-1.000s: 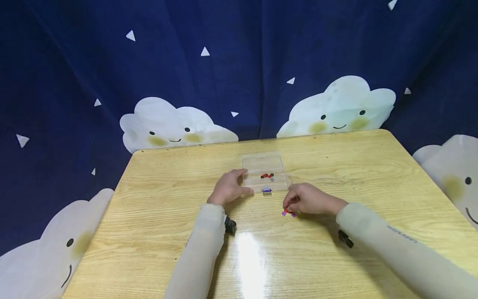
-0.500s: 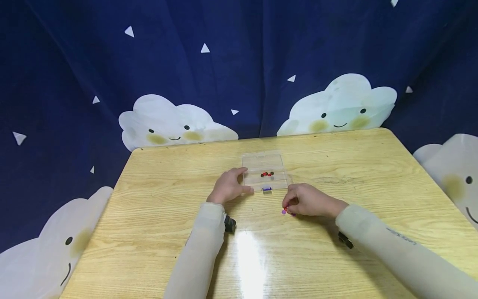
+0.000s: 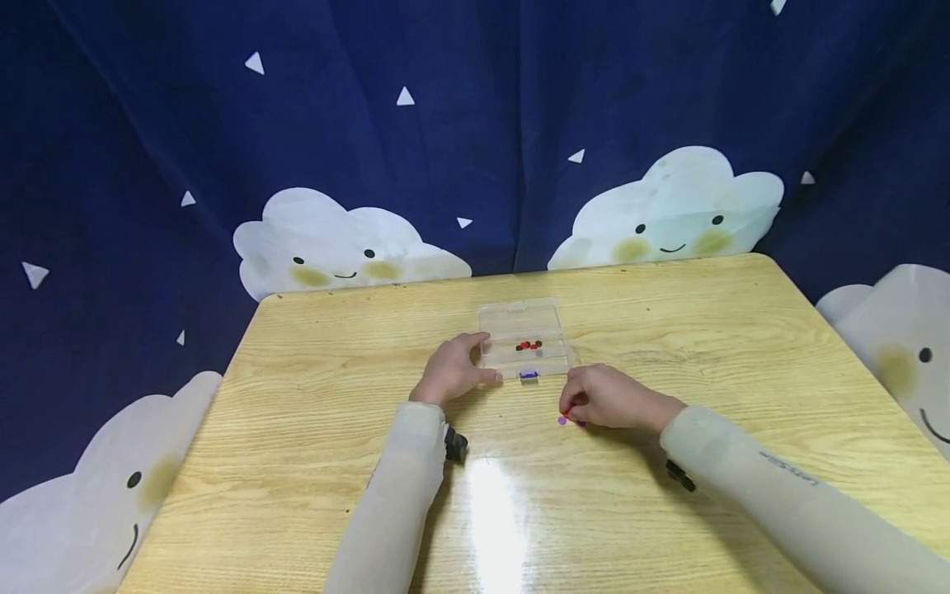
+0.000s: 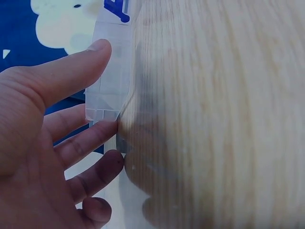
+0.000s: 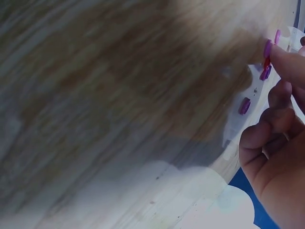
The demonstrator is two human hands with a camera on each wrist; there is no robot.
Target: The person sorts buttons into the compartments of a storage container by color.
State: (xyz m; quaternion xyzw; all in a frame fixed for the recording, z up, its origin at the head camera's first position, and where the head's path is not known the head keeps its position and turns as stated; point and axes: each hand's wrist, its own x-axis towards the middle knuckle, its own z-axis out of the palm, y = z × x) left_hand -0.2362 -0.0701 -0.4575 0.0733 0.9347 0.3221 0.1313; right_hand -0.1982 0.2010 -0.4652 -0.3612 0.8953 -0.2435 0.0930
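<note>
A clear plastic box [image 3: 524,320] lies on the table with its lid folded back and a blue latch [image 3: 529,375] at its front. My left hand [image 3: 453,371] holds the box's left side, thumb at the front edge and fingers around the corner. Several red and dark small round pieces [image 3: 529,346] sit inside the box. Just in front of its right corner, my right hand [image 3: 604,398] pinches thumb and index finger down at a small red disc [image 5: 267,62], mostly covered by the fingertips. Purple discs [image 3: 562,421] lie close around it; another purple disc [image 5: 244,106] shows separately.
The wooden table [image 3: 312,462] reaches back to a dark blue curtain [image 3: 445,148] printed with white clouds. Both forearms, in pale sleeves with black wrist straps, extend over the near part of the table. Glare shines on the tabletop between them.
The right fingertips have closed in over the small discs, so less red shows beneath them. The left hand and the box stay where they are; the head view shifts slightly.
</note>
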